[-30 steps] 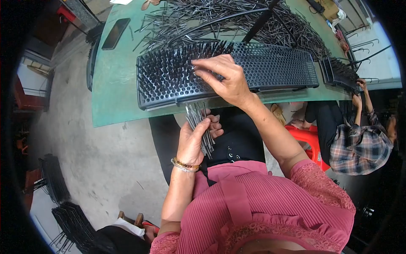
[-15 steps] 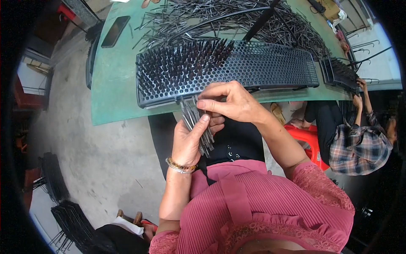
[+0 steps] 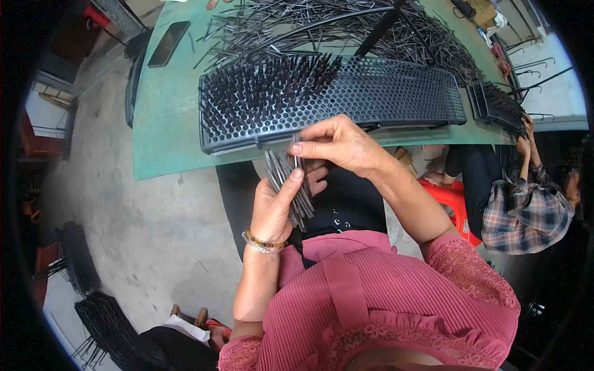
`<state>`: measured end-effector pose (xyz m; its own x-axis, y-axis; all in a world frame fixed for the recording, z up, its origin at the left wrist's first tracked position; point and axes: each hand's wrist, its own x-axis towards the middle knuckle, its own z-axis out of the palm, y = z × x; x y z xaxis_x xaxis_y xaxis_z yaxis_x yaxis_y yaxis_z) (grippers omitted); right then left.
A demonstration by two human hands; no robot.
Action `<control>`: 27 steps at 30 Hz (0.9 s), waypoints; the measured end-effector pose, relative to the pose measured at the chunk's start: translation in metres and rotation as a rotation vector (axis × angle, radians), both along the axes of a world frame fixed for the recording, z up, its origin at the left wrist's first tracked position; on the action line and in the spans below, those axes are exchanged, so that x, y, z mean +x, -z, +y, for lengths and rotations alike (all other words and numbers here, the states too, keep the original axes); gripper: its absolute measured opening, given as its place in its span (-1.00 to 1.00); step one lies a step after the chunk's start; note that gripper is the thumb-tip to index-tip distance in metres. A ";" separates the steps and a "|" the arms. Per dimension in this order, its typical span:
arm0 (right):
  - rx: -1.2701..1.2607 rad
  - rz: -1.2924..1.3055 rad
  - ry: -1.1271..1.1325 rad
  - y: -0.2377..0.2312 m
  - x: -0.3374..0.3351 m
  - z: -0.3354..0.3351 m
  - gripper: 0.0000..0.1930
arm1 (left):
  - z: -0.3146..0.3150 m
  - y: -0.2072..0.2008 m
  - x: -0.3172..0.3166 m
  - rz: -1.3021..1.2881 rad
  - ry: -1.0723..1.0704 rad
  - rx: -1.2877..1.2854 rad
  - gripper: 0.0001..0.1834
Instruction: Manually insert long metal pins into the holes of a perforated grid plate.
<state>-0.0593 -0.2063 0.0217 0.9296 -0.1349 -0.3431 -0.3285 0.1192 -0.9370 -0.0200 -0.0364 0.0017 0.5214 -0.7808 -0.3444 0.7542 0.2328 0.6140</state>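
A bundle of thin dark metal rods (image 3: pixel 279 168) lies in my left hand (image 3: pixel 270 210), its thumb pressed across them. My right hand (image 3: pixel 354 147) pinches the upper end of a rod between thumb and forefinger, beside the top of the bundle. Just beyond both hands, on the table's near edge, is a long black perforated rack (image 3: pixel 396 99). Many similar rods (image 3: pixel 266 86) stand upright in the holes of its left part, while the holes on the right hold none.
Loose rods (image 3: pixel 427 46) cover much of the green table (image 3: pixel 164 133) behind the rack. A phone (image 3: pixel 169 44) lies at the far left. At right, a co-worker in a checked shirt (image 3: pixel 526 210) handles another rack (image 3: pixel 495 105). Dark bundles (image 3: pixel 102 324) stand at lower left.
My right fingers have moved slightly away from the bundle, and a rod now shows upright in their pinch. My left hand keeps its hold with little movement.
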 end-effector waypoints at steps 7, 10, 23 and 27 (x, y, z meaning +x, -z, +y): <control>-0.256 -0.371 0.236 -0.015 0.013 -0.003 -0.80 | 0.002 0.007 0.002 0.061 -0.059 0.035 -0.56; -0.512 -0.527 0.301 -0.021 0.026 -0.008 -0.81 | 0.003 0.010 0.002 0.051 -0.028 0.030 -0.54; -0.643 -0.563 0.323 -0.005 0.042 -0.015 -0.80 | 0.003 0.009 0.003 0.061 -0.004 0.048 -0.56; -0.609 -0.583 0.349 -0.002 0.043 -0.015 -0.81 | 0.003 0.009 0.003 0.077 -0.006 0.031 -0.51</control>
<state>-0.0163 -0.2213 0.0240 0.8056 -0.4453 0.3909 0.1788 -0.4463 -0.8768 -0.0167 -0.0339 -0.0075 0.4966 -0.7662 -0.4078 0.7983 0.2189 0.5610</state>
